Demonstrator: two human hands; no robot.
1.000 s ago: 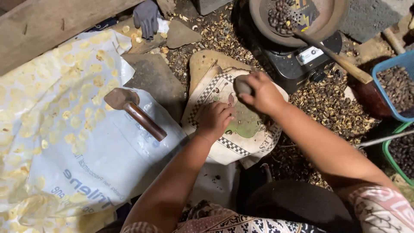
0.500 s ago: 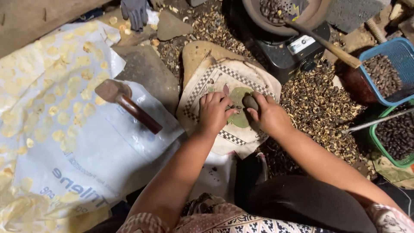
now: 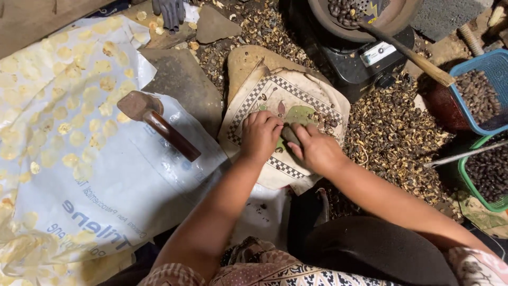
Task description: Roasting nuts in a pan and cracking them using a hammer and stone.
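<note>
My right hand [image 3: 317, 151] grips a small dark stone [image 3: 290, 134] pressed down on a patterned cloth [image 3: 296, 95] that covers a rounded slab. My left hand [image 3: 260, 135] rests beside it, fingers curled on the cloth right at the stone; whether it pinches something small I cannot tell. A few dark shell bits lie on the cloth near the stone.
A wooden mallet [image 3: 159, 124] lies on a white plastic sack [image 3: 90, 180] strewn with pale kernels. A dark pan of roasted nuts [image 3: 365, 16] sits on a scale, a wooden handle [image 3: 418, 58] across it. Blue [image 3: 487, 85] and green [image 3: 479, 175] baskets hold dark nuts. Shells litter the ground.
My right hand came down from its raised position with the stone onto the cloth, close against my left hand. The view shifted slightly.
</note>
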